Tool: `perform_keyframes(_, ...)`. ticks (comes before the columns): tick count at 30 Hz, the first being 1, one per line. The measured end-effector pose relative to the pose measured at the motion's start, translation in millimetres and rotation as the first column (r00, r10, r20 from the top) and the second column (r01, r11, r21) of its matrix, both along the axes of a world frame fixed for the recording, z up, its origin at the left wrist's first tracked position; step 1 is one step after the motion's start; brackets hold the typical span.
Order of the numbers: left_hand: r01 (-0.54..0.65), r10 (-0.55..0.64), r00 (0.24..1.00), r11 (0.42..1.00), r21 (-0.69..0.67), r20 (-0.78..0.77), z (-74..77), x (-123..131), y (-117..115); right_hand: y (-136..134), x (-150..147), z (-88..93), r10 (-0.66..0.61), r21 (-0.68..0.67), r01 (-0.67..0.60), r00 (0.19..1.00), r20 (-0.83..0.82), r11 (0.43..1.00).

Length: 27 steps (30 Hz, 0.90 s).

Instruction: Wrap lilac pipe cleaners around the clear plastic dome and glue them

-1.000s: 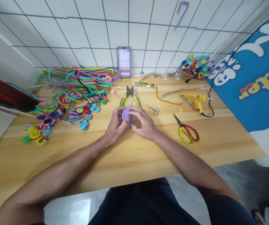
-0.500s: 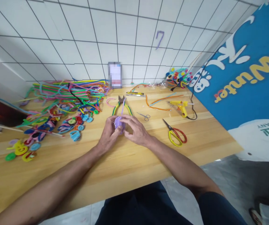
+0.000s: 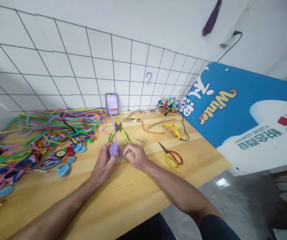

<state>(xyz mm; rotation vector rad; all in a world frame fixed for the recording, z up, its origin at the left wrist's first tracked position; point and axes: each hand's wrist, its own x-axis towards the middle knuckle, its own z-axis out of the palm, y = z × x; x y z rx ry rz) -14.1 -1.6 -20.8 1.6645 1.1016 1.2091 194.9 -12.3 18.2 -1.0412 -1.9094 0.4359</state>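
Note:
My left hand (image 3: 103, 165) grips a coiled purple pipe-cleaner disc (image 3: 115, 150) above the wooden table (image 3: 133, 196). A loose purple end rises straight up from the coil. My right hand (image 3: 135, 156) sits just right of the coil with its fingers curled together, fingertips close to the disc; whether they still pinch it I cannot make out. Yellow-and-green pliers (image 3: 118, 131) lie on the table just beyond both hands.
A heap of coloured pipe cleaners (image 3: 58, 121) and several finished coils (image 3: 61, 160) fill the table's left side. Small scissors (image 3: 141, 141), yellow-and-red scissors (image 3: 172, 156), a yellow glue gun (image 3: 173, 130) with its cord, and a blue banner (image 3: 233, 110) lie to the right.
The camera has tilted up and swung right, showing more wall. My right hand has drawn slightly away from the coil, and the purple tail now stands straight up.

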Motion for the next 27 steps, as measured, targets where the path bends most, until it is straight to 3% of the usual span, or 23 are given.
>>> perform_keyframes(6,0.002,-0.002,0.999,1.0,0.01,-0.044,0.8,2,-1,-1,-5,2.2,-0.062,-0.103,0.061,0.998,-0.01,0.993)
perform_keyframes(16,0.012,-0.011,0.999,1.0,0.011,-0.033,4.3,1,0,-3,-5,2.1,-0.01,-0.039,0.012,0.999,0.038,0.999)
perform_keyframes(20,-0.003,0.003,1.0,1.0,-0.018,0.031,2.9,3,1,-6,-3,20.0,-0.017,-0.022,0.019,0.996,0.088,1.0)
perform_keyframes(24,0.008,-0.008,1.0,1.0,0.031,0.005,3.3,5,-1,-17,31,54.4,-0.113,-0.013,0.114,0.993,0.025,0.993)
perform_keyframes(27,0.021,-0.021,1.0,0.996,0.09,-0.006,5.4,8,-3,-25,85,66.1,-0.312,-0.045,0.312,0.95,0.021,0.949)
